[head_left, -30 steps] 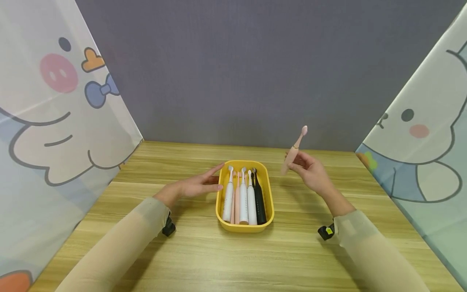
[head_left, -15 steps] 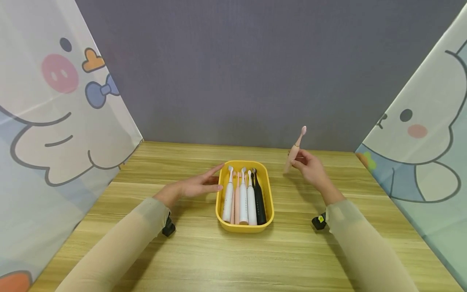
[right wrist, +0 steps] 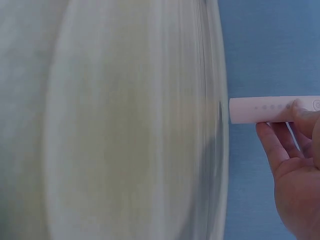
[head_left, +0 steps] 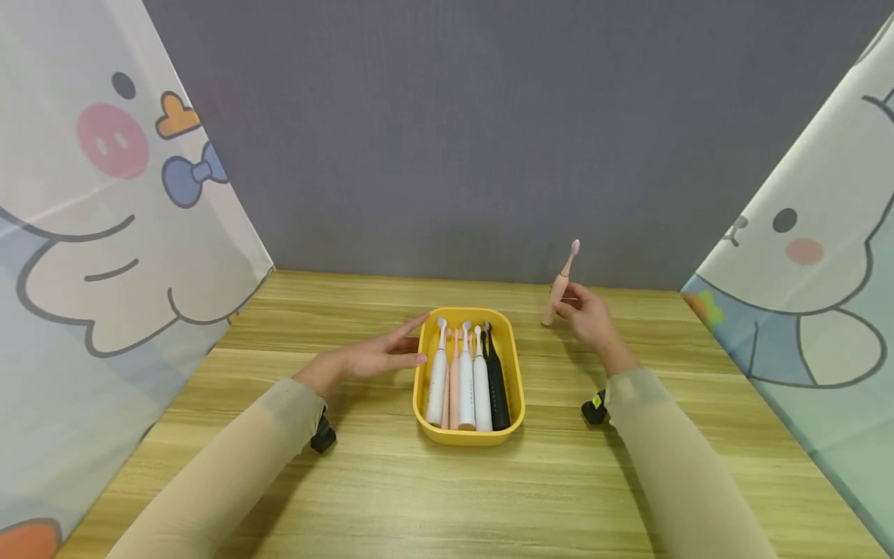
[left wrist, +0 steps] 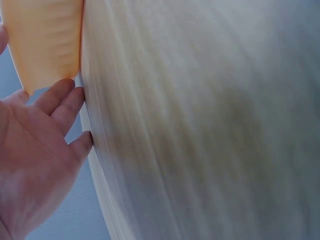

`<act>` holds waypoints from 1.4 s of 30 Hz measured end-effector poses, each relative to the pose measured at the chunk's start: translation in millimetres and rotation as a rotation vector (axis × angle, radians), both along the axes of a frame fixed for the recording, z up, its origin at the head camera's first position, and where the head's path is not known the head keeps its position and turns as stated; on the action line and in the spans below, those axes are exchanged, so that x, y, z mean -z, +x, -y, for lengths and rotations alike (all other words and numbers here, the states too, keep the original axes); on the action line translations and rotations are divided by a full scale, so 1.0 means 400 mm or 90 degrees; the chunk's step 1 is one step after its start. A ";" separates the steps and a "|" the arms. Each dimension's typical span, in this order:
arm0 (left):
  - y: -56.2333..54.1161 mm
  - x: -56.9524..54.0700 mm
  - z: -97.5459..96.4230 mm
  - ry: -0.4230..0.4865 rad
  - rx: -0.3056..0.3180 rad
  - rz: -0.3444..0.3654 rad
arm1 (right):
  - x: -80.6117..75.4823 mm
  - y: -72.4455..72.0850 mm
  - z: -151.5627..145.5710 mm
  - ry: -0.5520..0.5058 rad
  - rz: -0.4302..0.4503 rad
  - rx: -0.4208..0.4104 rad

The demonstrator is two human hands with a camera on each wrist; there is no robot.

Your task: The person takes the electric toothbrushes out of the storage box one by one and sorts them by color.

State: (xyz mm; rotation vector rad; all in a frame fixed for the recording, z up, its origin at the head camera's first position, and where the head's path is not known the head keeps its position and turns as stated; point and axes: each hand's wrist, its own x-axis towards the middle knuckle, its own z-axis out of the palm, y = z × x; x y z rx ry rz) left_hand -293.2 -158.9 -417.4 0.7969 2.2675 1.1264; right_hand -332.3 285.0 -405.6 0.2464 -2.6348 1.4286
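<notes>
My right hand (head_left: 592, 320) grips a pale pink electric toothbrush (head_left: 556, 299) by its handle, right of the yellow bin. The brush stands nearly upright, head up and leaning slightly right, its base close over the table. In the right wrist view, thumb and fingers pinch the handle (right wrist: 250, 109), which shows a row of dots and a button. My left hand (head_left: 370, 357) rests at the left side of the yellow bin (head_left: 468, 439), its straight fingers touching the wall. The left wrist view shows the fingertips against the bin's side (left wrist: 47, 45).
Inside the bin lie several electric toothbrushes side by side: white ones (head_left: 437, 388), pink ones (head_left: 454, 392) and black (head_left: 497, 392) at the right. A grey panel (head_left: 447, 155) rises behind the wooden table (head_left: 433, 497). Cartoon-printed sheets flank both sides.
My right hand has moved slightly left, the pink toothbrush coming more upright and lower toward the table. The left hand and the bin have stayed still.
</notes>
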 end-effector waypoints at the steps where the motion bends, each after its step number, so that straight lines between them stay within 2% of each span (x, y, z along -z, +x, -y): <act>1: 0.000 -0.001 0.000 0.000 0.000 0.000 | 0.001 -0.002 0.002 -0.003 0.001 0.002; 8: -0.001 0.002 0.001 -0.004 -0.003 -0.003 | 0.016 -0.016 0.009 -0.019 -0.005 0.008; 16: 0.001 -0.007 0.004 -0.009 -0.002 -0.006 | 0.029 -0.039 0.018 0.005 -0.007 0.016; 22: -0.002 -0.003 0.006 -0.010 -0.002 -0.004 | 0.027 -0.054 0.030 0.017 -0.011 0.020; 30: -0.002 0.000 0.010 -0.010 -0.004 -0.001 | 0.034 -0.079 0.041 -0.013 0.011 0.017; 42: -0.006 0.004 0.004 -0.015 -0.010 0.001 | 0.029 -0.086 0.050 -0.028 0.020 0.024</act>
